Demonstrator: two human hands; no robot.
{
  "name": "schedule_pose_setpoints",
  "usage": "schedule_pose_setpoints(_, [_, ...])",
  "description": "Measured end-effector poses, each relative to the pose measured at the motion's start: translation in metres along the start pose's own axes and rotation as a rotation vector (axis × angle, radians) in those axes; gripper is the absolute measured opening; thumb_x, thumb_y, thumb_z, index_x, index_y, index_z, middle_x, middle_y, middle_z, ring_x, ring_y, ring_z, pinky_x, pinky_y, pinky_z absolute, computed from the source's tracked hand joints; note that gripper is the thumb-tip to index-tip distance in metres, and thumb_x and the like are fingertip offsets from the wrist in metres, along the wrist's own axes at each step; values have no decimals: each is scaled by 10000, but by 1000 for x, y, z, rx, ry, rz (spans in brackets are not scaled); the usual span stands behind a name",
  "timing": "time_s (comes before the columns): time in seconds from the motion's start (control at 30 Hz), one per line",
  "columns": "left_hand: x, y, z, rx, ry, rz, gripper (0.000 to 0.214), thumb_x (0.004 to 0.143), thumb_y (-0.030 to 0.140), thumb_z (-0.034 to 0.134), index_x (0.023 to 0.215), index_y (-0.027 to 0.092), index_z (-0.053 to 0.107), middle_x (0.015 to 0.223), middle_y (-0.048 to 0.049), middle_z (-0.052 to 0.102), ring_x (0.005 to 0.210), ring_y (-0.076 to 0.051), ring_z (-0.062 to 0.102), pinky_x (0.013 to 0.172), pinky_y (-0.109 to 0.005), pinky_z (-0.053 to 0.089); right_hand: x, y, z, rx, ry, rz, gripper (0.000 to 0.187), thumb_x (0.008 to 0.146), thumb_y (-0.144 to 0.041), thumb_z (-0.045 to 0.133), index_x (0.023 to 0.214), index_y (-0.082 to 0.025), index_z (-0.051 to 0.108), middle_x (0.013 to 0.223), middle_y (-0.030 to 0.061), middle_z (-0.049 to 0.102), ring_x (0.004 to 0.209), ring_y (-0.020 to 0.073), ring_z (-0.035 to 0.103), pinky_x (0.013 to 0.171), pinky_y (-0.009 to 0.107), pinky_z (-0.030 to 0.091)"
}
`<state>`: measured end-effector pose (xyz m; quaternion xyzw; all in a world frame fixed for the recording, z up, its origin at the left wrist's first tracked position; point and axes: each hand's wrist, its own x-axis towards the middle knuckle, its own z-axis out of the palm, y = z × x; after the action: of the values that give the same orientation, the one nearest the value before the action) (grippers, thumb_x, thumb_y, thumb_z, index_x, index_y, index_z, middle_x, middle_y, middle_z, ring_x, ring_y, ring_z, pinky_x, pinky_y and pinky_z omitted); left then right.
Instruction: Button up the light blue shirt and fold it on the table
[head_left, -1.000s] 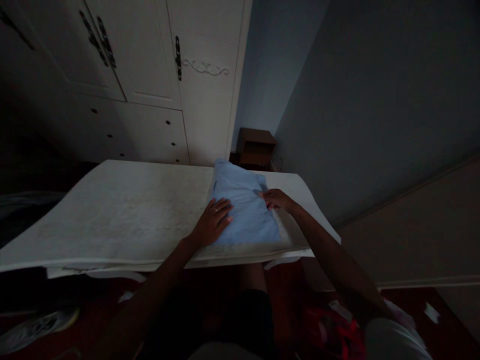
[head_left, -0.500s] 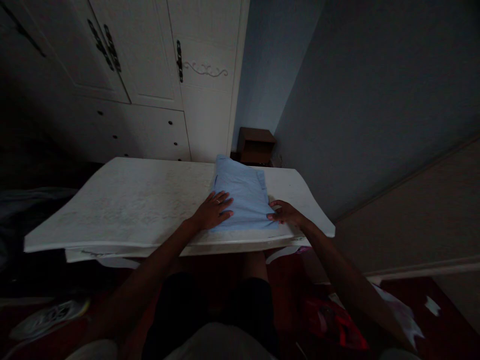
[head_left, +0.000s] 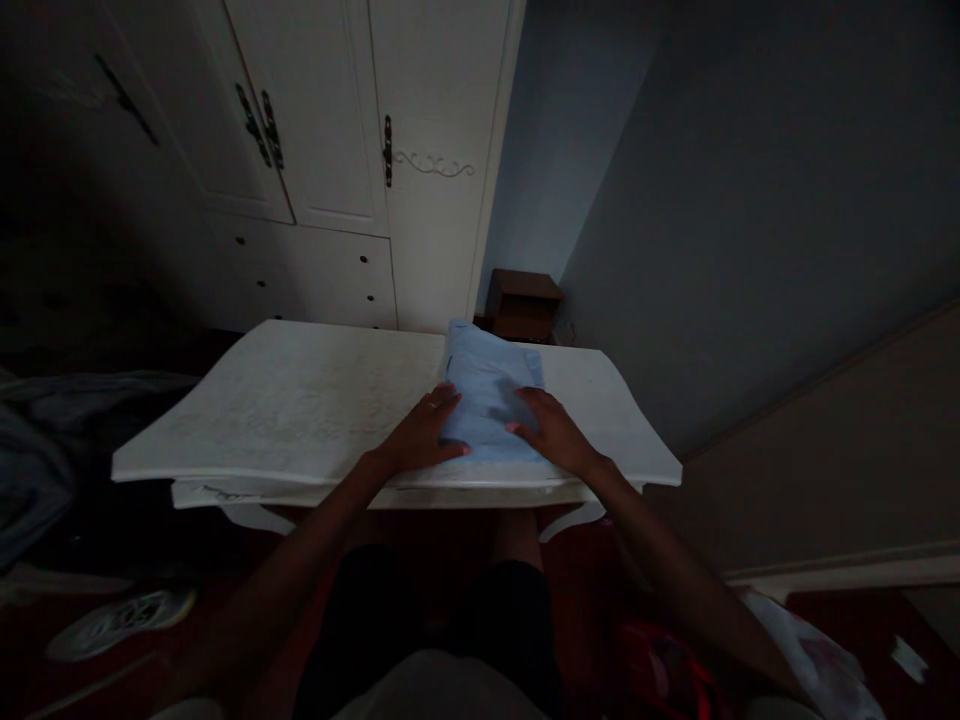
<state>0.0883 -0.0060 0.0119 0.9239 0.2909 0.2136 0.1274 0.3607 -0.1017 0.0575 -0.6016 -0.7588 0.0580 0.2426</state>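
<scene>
A light blue folded piece of cloth, perhaps a garment, lies flat on the white table, its far end reaching the back edge. My left hand rests at the cloth's left side, thumb and fingers spread apart along its edge. Over the cloth's right side is my right hand, fingers stretched out and thumb apart. Neither hand grips the fabric. Whether the right palm presses on the cloth or hovers just over it, I cannot tell.
Behind the table stands a white wardrobe with dark handles. A small brown cabinet sits by the wall. On the red floor are a shoe at left, and a red bag and a pale plastic bag at right.
My right hand has released the cloth's near right corner and moved inward over it, fingers opening. My left hand has shifted to the cloth's left edge. The view has tilted slightly.
</scene>
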Motion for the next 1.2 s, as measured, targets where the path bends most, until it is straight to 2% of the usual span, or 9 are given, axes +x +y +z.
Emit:
schedule_pose_setpoints(0.13, [-25,13,12,46,46,-29,926,791,413,653,1531,124,176,1599,-207,219,1478,-326,219,1169,-489,309,11,-25,33,-46,-97,-118,662,920,-577,521,1485,-255,399,1572,115,339,1446,298,306,1154,492,294])
schedule_pose_setpoints(0.3, [-37,25,29,23,183,-215,831,809,307,603,1523,149,209,1535,-182,383,1382,-304,428,1112,-469,410,0,-1,68,-116,-62,-23,615,974,-521,450,1508,-225,372,1584,136,306,1470,307,263,1179,524,249])
schedule_pose_setpoints(0.43, [-36,33,34,19,235,-247,725,842,318,559,1489,131,292,1496,-187,442,1349,-309,468,1090,-480,438,-11,13,80,-141,-26,-8,589,996,-523,383,1515,-246,361,1587,97,308,1478,275,248,1208,505,208])
schedule_pose_setpoints(0.6, [-34,44,33,44,265,-216,697,845,257,537,1494,164,301,1512,-161,428,1365,-280,455,1095,-454,441,-13,13,83,-144,-23,-7,584,1008,-509,353,1512,-214,370,1591,109,286,1482,260,237,1212,498,202])
schedule_pose_setpoints(0.77, [-25,57,35,139,235,-318,698,828,219,563,1463,49,328,1512,-260,379,1406,-342,381,1117,-485,391,-10,22,79,-64,-80,14,574,1008,-522,333,1509,-244,372,1593,92,281,1486,234,224,1213,511,192])
schedule_pose_setpoints(0.83, [-21,60,34,158,234,-326,693,826,213,584,1454,51,340,1521,-267,359,1412,-351,366,1107,-490,397,-9,27,77,5,-124,29,567,1014,-525,299,1499,-247,389,1594,84,281,1489,220,211,1218,507,175])
schedule_pose_setpoints(0.97, [-15,57,29,231,185,-275,650,829,156,601,1437,63,390,1534,-253,347,1419,-340,359,1115,-455,396,-8,34,72,150,-170,50,570,1018,-524,267,1489,-235,408,1598,74,277,1494,208,193,1228,498,134])
schedule_pose_setpoints(1.1, [-20,48,29,332,151,-148,550,862,12,461,1404,108,479,1487,-192,452,1405,-278,398,1124,-386,402,-8,34,68,250,-142,75,572,991,-568,332,1458,-267,464,1584,60,311,1484,243,232,1226,505,135])
schedule_pose_setpoints(1.2, [-28,41,33,372,157,-76,534,871,-6,434,1377,134,529,1478,-173,468,1402,-274,402,1112,-370,421,-8,30,63,324,-129,84,584,966,-616,364,1430,-290,502,1565,50,355,1472,263,265,1224,508,146])
